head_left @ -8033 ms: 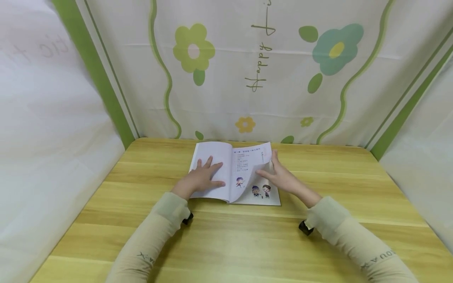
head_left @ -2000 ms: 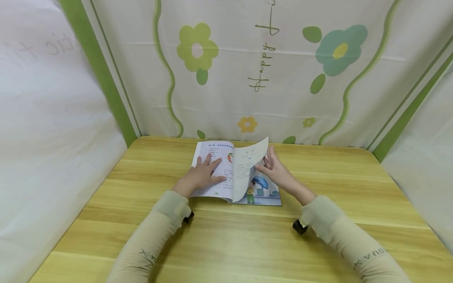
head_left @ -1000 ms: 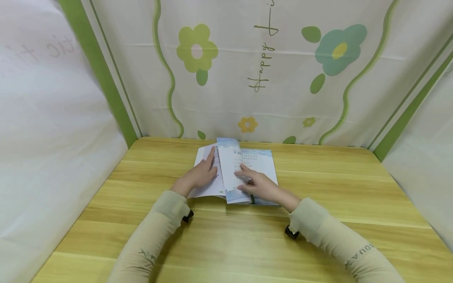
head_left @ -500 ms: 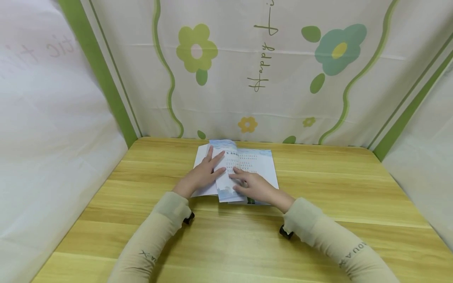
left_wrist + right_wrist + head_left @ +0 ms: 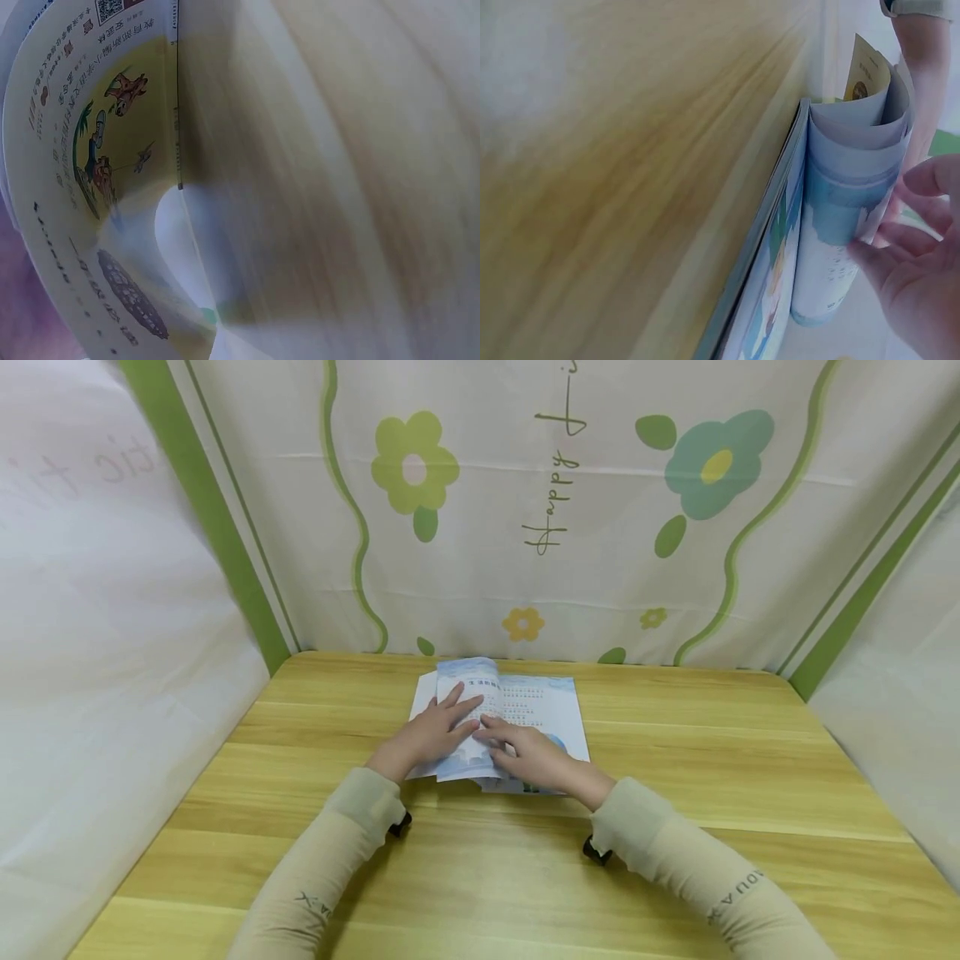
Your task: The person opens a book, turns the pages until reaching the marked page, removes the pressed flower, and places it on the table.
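Note:
An open book (image 5: 557, 706) lies near the table's back edge, and a turned leaf with blue artwork (image 5: 472, 668) curves over its left half. On that leaf rests my left hand (image 5: 427, 735), fingers spread. My right hand (image 5: 536, 756) reaches across from the right page, its fingertips touching the leaf beside the left hand. The right wrist view has several bowed pages (image 5: 847, 165) standing off the right half, with the right thumb (image 5: 874, 259) against them. In the left wrist view, the book's yellow-illustrated outer side (image 5: 75, 187) bends up from the table; the left hand is mostly hidden there.
The wooden table (image 5: 480, 877) extends around the book. Behind it hangs a flowered white curtain (image 5: 487, 577), with more white cloth (image 5: 112, 652) at both sides. Black wrist cameras (image 5: 597, 850) sit under the cuffs.
The leaf lifted by the right hand two seconds ago has swung over to the left. My right hand followed it leftward; my left hand lifted off the old page and now lies on the turned leaf.

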`<state>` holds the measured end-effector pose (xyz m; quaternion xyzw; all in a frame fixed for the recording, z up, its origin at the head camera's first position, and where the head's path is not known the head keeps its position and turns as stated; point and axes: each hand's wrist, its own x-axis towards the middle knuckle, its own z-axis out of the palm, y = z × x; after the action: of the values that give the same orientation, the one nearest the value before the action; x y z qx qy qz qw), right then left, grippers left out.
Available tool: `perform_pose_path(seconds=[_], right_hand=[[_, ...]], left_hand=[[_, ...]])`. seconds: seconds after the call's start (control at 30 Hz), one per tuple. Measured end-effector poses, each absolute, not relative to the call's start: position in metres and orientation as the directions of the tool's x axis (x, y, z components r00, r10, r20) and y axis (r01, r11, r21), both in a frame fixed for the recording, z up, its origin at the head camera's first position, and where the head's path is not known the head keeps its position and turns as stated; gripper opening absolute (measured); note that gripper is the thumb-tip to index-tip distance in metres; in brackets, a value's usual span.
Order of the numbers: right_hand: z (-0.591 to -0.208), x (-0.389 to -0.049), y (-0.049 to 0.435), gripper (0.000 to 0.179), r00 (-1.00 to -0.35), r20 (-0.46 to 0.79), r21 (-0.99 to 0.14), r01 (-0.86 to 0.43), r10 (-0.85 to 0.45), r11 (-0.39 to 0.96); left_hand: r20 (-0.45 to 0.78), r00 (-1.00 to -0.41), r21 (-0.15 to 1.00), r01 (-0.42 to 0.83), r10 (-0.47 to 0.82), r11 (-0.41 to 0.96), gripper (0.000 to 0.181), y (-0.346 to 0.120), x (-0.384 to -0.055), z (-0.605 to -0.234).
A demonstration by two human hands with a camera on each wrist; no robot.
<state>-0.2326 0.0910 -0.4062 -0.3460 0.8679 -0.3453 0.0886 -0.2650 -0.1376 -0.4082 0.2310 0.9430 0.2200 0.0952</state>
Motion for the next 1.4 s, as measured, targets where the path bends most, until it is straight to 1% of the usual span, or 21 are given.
perform_pose_path(seconds=[0.07, 0.13, 0.33, 0.47, 0.63, 0.73, 0.9, 1.03, 1.17, 1.4], right_hand=[[-0.408, -0.234, 0.094, 0.042, -0.736, 0.099, -0.693, -0.535, -0.67, 0.484], [-0.409, -0.235, 0.097, 0.041, -0.723, 0.111, -0.698, -0.545, -0.682, 0.465], [-0.409, -0.238, 0.112, 0.043, -0.715, 0.079, -0.689, -0.543, -0.695, 0.48], [-0.41, -0.241, 0.128, 0.048, -0.713, 0.006, -0.651, -0.535, -0.701, 0.539], [-0.413, -0.242, 0.153, 0.055, -0.683, -0.084, -0.538, -0.582, -0.726, 0.61], [-0.414, -0.241, 0.166, 0.061, -0.68, -0.141, -0.493, -0.582, -0.719, 0.647], [-0.415, -0.24, 0.182, 0.071, -0.673, -0.21, -0.475, -0.564, -0.709, 0.676], [-0.412, -0.24, 0.188, 0.074, -0.66, -0.248, -0.488, -0.547, -0.709, 0.68], [-0.406, -0.239, 0.192, 0.073, -0.659, -0.286, -0.489, -0.524, -0.696, 0.698], [-0.404, -0.241, 0.197, 0.072, -0.656, -0.316, -0.466, -0.523, -0.686, 0.714]], left_hand=[[-0.083, -0.874, 0.454, 0.395, 0.479, 0.799, 0.057, -0.137, -0.265, -0.408], [-0.086, -0.874, 0.448, 0.395, 0.478, 0.802, 0.058, -0.137, -0.265, -0.408], [-0.121, -0.898, 0.433, 0.336, 0.424, 0.836, 0.06, -0.136, -0.264, -0.409], [-0.127, -0.911, 0.417, 0.309, 0.391, 0.855, 0.061, -0.135, -0.264, -0.41], [-0.111, -0.923, 0.395, 0.298, 0.368, 0.869, 0.062, -0.134, -0.266, -0.41], [-0.096, -0.926, 0.394, 0.301, 0.365, 0.868, 0.064, -0.135, -0.266, -0.407], [-0.138, -0.933, 0.414, 0.251, 0.333, 0.875, 0.067, -0.137, -0.265, -0.404], [-0.181, -0.934, 0.427, 0.207, 0.308, 0.88, 0.071, -0.137, -0.263, -0.403], [-0.205, -0.923, 0.417, 0.217, 0.324, 0.883, 0.072, -0.137, -0.263, -0.403], [-0.204, -0.899, 0.374, 0.293, 0.386, 0.88, 0.066, -0.137, -0.264, -0.404]])
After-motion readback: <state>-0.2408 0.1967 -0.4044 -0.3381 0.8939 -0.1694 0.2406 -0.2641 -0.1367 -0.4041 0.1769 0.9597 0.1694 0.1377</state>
